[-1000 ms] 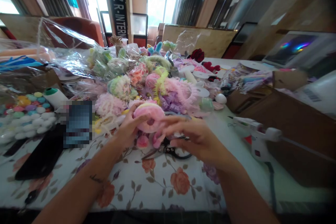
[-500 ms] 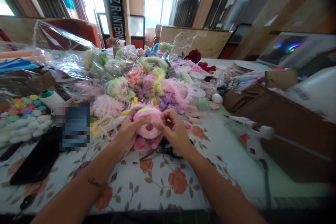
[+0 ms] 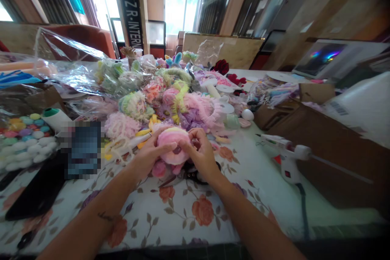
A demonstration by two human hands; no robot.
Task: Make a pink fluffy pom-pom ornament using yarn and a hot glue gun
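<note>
Between both hands is a round, fluffy pink ring (image 3: 170,157) with a pale yellow top and a dark centre. My left hand (image 3: 152,149) grips its left side, the thumb lying across the front. On the right side my right hand (image 3: 198,150) is closed on the rim, with thumb and fingers drawn together. Pink fluffy pieces (image 3: 159,168) show just beneath the ring. Partly hidden under my right hand lie black-handled scissors (image 3: 195,174) on the flowered cloth (image 3: 146,219).
A heap of pastel yarn and ribbon (image 3: 170,93) fills the back. At the right, a white glue gun (image 3: 288,154) stands by a cardboard box (image 3: 335,158). Left are pompoms (image 3: 27,142), a yarn cone (image 3: 55,118) and a black flat object (image 3: 36,191).
My left thumb has slid inward over the ring's centre, towards my right thumb. The whole view has shifted slightly; both hands keep hold of the ring.
</note>
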